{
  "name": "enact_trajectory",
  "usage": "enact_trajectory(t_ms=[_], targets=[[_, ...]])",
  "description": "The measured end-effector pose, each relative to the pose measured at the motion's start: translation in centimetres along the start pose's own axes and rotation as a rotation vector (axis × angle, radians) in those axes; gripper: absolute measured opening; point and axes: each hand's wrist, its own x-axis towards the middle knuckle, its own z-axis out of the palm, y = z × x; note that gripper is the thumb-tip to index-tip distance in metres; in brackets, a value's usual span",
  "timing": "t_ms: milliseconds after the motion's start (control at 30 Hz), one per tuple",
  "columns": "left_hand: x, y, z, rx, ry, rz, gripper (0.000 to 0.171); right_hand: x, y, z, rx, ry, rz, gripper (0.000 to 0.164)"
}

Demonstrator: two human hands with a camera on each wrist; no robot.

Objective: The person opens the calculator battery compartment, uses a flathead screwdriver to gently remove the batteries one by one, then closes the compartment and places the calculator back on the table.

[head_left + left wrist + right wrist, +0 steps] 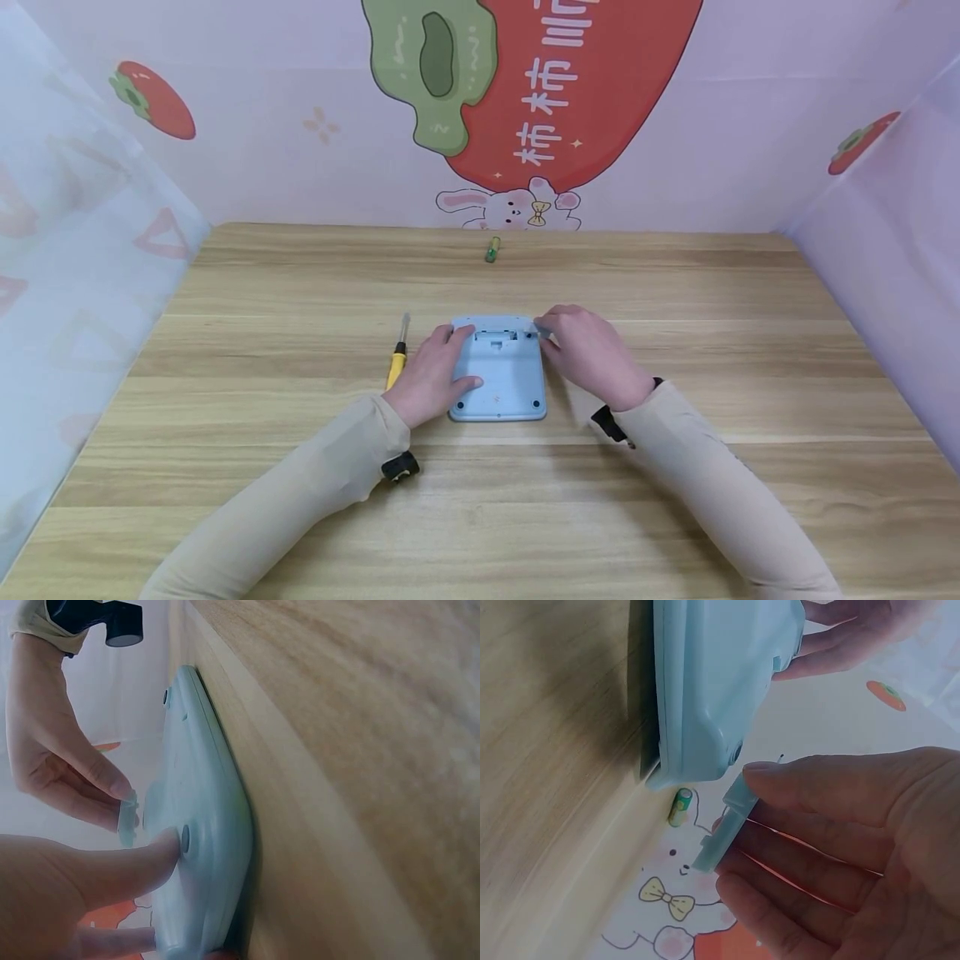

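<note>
The work is on a wood-grain table (pixel 525 517), which spreads under both hands and reaches well beyond them. Past its far edge, in front of the hands, stands a pale wall sheet (pixel 262 50) with a big red fruit, white characters and a rabbit drawing. Similar pale sheets close the left side (pixel 67 250) and the right side (pixel 900 250), well apart from the hands.

Just to the left of the left hand (pixel 431 371) lies a screwdriver (pixel 397 363) with a yellow and black handle, its metal tip pointing away from the person. Farther ahead, beyond both hands and near the far edge, lies a small green battery (pixel 492 249).

Between the two hands, a light-blue device (pixel 498 375) lies flat with its underside up, and its battery compartment (pixel 497 337) is uncovered. The left hand rests on the device with extended thumb and fingers, and it hides part of the left edge. The right hand (pixel 592 350) pinches a light-blue battery cover (pixel 727 829) near the device's far right corner.
</note>
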Motion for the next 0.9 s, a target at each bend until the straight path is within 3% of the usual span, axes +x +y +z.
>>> enact_trajectory(t_ms=[900], targets=[[0.0, 0.2, 0.3, 0.024, 0.005, 0.006, 0.066, 0.7, -1.3, 0.8, 0.000, -0.007, -0.090, 0.027]])
